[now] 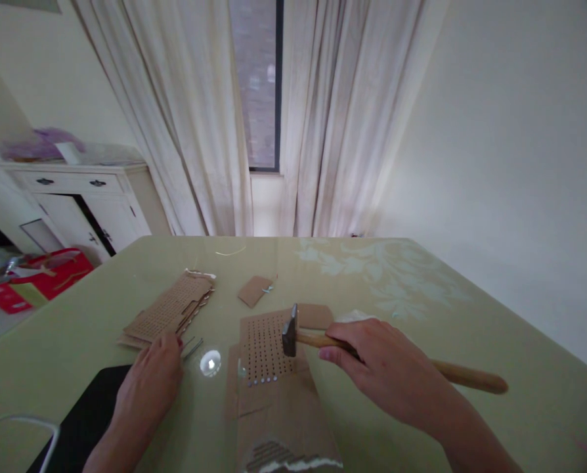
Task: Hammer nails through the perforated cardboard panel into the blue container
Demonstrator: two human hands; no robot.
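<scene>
My right hand is closed around the wooden handle of a hammer, near its metal head. The head hangs just above a brown cardboard piece punched with rows of small holes; a row of nails stands along its lower edge. My left hand rests on the table, fingertips closed on a few thin metal nails lying beside it. A stack of similar perforated cardboard pieces lies just beyond my left hand.
The olive-green table bears a small cardboard scrap, a larger cardboard sheet in front of me and a black flat object with a white cable at lower left. Beyond stand curtains, a white cabinet and a red box.
</scene>
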